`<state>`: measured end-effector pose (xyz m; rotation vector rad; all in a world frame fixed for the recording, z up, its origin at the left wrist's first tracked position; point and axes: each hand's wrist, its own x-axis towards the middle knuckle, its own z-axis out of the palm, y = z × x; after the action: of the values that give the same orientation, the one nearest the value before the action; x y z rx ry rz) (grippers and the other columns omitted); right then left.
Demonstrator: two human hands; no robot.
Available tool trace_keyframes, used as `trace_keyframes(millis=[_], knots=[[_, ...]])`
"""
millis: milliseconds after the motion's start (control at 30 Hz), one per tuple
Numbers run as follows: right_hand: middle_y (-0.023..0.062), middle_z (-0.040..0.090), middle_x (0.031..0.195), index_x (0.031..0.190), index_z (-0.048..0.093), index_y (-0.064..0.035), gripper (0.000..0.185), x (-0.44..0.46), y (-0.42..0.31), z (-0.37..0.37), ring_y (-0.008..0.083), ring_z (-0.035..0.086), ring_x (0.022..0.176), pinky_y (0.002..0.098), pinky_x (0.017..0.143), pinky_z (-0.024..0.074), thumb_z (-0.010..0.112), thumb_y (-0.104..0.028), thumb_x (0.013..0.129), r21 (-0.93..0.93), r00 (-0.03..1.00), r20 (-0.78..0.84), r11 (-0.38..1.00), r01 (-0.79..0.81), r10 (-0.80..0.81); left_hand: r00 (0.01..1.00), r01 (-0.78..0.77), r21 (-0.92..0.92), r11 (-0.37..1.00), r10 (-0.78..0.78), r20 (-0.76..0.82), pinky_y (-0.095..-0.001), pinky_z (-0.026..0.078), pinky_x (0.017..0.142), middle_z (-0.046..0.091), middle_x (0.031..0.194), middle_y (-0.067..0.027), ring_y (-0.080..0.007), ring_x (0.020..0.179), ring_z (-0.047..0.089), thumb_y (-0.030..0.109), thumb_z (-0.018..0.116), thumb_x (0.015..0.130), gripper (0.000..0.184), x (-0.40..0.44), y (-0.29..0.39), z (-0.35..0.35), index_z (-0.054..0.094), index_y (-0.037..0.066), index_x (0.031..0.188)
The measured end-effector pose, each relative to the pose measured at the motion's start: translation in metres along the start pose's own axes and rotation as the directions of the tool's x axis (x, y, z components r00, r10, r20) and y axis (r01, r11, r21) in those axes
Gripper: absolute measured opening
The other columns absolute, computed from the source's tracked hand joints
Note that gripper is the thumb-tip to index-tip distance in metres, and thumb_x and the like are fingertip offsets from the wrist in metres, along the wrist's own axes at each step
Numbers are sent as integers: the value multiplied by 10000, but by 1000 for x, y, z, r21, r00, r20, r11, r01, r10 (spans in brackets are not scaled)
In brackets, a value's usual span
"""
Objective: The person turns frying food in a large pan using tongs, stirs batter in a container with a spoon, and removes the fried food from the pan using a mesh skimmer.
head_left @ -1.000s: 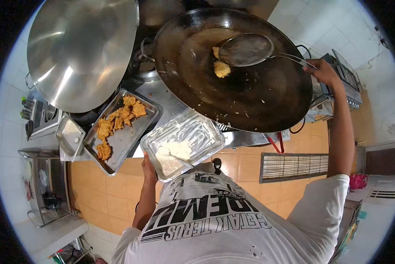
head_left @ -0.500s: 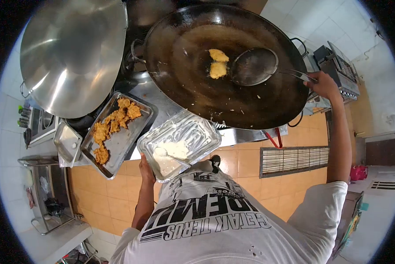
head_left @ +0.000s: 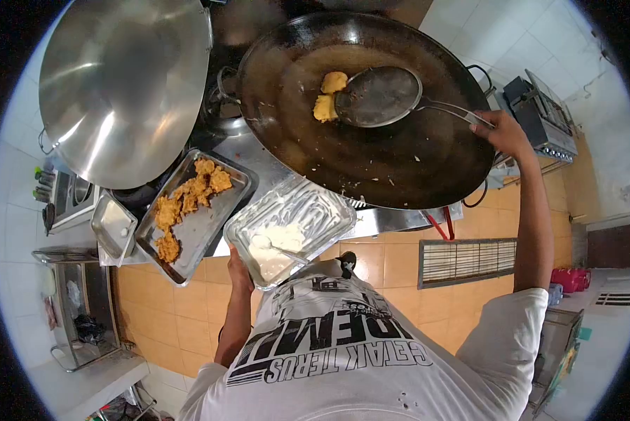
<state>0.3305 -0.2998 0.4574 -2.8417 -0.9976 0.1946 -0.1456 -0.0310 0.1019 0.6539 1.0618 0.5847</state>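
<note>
Right fingers (head_left: 484, 118) pinched the handle of the ladle (head_left: 379, 97); two fried lumps (head_left: 334, 82) lay left of them, in the pan (head_left: 399, 165). Left hand (head_left: 239, 272) was at the tray (head_left: 350, 218), finger closure hidden. Looked like frying; next move called for light nudges.

White T-shirt (head_left: 378, 396), short loose sleeves (head_left: 507, 326), bold black lettering (head_left: 343, 324), dark specks (head_left: 404, 402).

One skimmer (head_left: 379, 98), one dark wok (head_left: 427, 165), three trays (head_left: 201, 228)
</note>
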Motion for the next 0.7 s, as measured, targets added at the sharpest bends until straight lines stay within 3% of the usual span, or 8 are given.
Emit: trace_keyframes(millis=[133,333,433,533,633,700], knots=[[135,677,869,1146,607,-48,401,-9,-17,-19,148,621,799,328,714,481,649,-273,816,16,999,-39,1000,25,-25,1000,2,14,1000,-2,2,-369,454,895,524,1213,-146,-259,1055,547,575,422,894,709,4,-4,-3,435,-27,1268],[102,674,847,1125,622,-52,389,-7,28,-21,124,574,634,281,549,452,658,-274,808,-141,976,-118,976,165,-182,997,-30,-9,1000,30,67,-370,453,897,523,1215,-150,-266,1055,548,571,418,896,711,12,-13,-14,432,-32,1272],[85,665,803,1069,648,-44,335,-29,0,-40,128,555,631,291,563,446,646,-266,817,-97,994,107,995,-27,37,996,-39,-36,999,41,75,-369,451,901,515,1226,-154,-270,1064,545,562,405,905,705,13,-18,-16,416,-33,1283],[165,674,884,963,667,-40,338,-36,5,-51,283,641,846,400,797,471,619,-348,831,-85,945,284,986,-140,159,995,-51,-21,999,52,82,-372,448,909,502,1242,-157,-276,1080,538,558,388,912,702,0,-8,-3,395,-27,1299],[146,676,881,933,670,-34,323,-53,-17,-58,267,638,824,396,777,479,602,-339,848,-194,904,283,942,-273,320,991,-23,-16,1000,25,131,-377,438,925,488,1262,-154,-279,1101,526,561,377,914,701,-1,-4,-4,378,-14,1314],[71,623,758,993,662,-48,338,-47,13,-45,162,544,666,333,593,438,626,-340,826,-142,943,278,979,-149,184,987,-12,-18,1000,14,159,-381,430,937,480,1275,-149,-279,1115,517,562,373,915,699,3,-4,-8,368,-5,1323]])
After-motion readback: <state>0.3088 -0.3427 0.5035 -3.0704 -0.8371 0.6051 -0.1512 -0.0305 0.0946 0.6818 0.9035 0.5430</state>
